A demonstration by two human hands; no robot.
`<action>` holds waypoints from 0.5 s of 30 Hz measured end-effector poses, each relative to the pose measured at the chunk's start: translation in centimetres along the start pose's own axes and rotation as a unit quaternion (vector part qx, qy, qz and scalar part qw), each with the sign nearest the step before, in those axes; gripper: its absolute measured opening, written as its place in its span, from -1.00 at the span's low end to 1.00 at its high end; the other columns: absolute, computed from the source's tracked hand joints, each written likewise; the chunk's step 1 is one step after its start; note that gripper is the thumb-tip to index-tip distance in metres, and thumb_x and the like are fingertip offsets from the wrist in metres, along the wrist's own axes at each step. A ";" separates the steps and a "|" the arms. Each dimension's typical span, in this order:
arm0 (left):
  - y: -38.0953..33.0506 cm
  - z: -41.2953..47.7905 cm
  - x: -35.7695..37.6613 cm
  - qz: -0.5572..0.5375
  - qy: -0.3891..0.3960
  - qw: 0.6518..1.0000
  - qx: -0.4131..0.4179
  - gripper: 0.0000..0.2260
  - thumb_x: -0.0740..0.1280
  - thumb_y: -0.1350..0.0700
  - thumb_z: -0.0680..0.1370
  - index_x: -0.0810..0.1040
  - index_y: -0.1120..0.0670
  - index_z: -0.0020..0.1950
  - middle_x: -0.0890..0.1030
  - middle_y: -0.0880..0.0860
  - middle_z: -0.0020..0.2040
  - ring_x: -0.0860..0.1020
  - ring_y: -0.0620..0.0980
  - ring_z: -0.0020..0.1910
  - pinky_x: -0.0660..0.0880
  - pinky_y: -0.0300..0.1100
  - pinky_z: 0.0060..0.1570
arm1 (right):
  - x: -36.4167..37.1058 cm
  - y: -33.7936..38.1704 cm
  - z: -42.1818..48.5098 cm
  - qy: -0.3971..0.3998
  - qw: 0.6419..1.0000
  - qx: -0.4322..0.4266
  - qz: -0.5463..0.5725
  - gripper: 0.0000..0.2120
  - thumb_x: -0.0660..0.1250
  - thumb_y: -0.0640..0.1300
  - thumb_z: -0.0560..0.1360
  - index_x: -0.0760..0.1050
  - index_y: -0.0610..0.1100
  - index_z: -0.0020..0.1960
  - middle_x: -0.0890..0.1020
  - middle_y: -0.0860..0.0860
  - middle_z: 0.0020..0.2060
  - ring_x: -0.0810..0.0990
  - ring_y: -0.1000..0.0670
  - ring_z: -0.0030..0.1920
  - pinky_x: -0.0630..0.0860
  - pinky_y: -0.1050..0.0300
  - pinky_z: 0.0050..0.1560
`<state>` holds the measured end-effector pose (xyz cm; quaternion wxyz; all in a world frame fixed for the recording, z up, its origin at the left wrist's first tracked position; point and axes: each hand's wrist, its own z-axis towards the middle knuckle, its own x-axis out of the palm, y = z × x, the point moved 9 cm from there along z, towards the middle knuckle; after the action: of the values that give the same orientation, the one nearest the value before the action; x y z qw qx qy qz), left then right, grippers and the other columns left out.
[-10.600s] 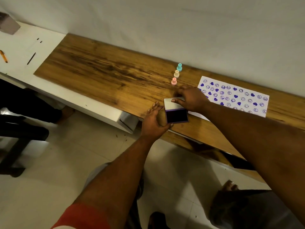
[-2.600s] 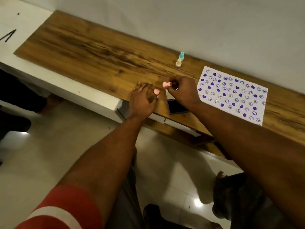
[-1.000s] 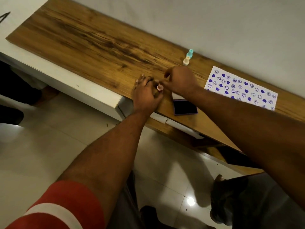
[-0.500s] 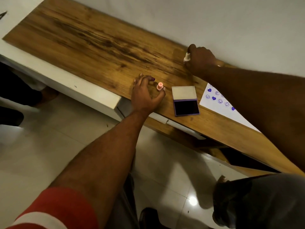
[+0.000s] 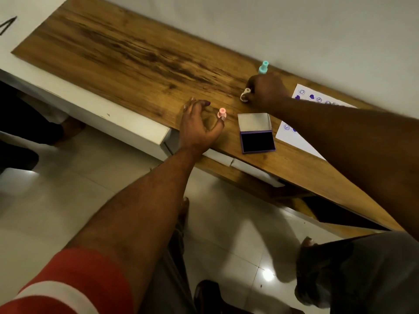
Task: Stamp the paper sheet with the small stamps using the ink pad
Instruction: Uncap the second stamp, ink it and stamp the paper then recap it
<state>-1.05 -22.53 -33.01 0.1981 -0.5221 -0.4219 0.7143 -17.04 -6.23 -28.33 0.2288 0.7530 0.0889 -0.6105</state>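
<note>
Our right hand [image 5: 266, 91] pinches the cream stamp [image 5: 245, 96], tilted over the counter [image 5: 127, 51]; our left hand [image 5: 199, 126] rests loosely spread beside the upright pink stamp [image 5: 221, 113]. The open ink pad [image 5: 257, 141] lies just nearer us than the right hand, between both hands, with the paper sheet [image 5: 301, 141] beyond it to the right, partly under that forearm.

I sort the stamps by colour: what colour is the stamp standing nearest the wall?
Teal stamp, clearest in the head view.
</note>
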 end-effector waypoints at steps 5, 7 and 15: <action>1.1 -0.8 -1.0 0.059 0.005 0.998 0.008 -0.39 0.39 -0.30 0.54 0.43 -0.03 0.49 0.39 0.14 0.59 0.27 0.17 0.61 0.23 0.00 0.47 | -0.8 2.7 -2.9 -0.035 0.997 -0.044 0.055 -0.65 0.48 0.04 0.54 0.64 -0.16 0.22 0.71 -0.10 0.08 0.65 -0.06 0.06 0.55 0.10 0.02; 0.8 -1.4 -1.4 0.086 0.008 0.996 0.023 -0.41 0.38 -0.30 0.57 0.44 -0.01 0.49 0.39 0.16 0.58 0.28 0.20 0.61 0.22 0.01 0.49 | -0.5 3.6 -4.2 -0.033 0.996 -0.059 0.058 -0.64 0.49 0.06 0.53 0.65 -0.15 0.21 0.72 -0.07 0.05 0.63 -0.01 -0.01 0.50 0.12 -0.05; -3.0 -4.7 -0.5 0.137 0.038 0.975 0.168 -0.54 0.30 -0.21 0.67 0.58 0.10 0.39 0.47 0.14 0.55 0.24 0.09 0.64 0.00 0.00 0.66 | 0.6 5.3 -9.0 -0.029 0.993 -0.096 0.060 -0.64 0.47 0.11 0.54 0.66 -0.11 0.20 0.72 -0.02 0.01 0.61 0.03 -0.05 0.44 0.16 -0.06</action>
<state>2.95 -19.33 -30.76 0.1996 -0.5609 -0.2123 0.7749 -6.84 -6.91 -26.32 0.3385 0.7137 0.0954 -0.6058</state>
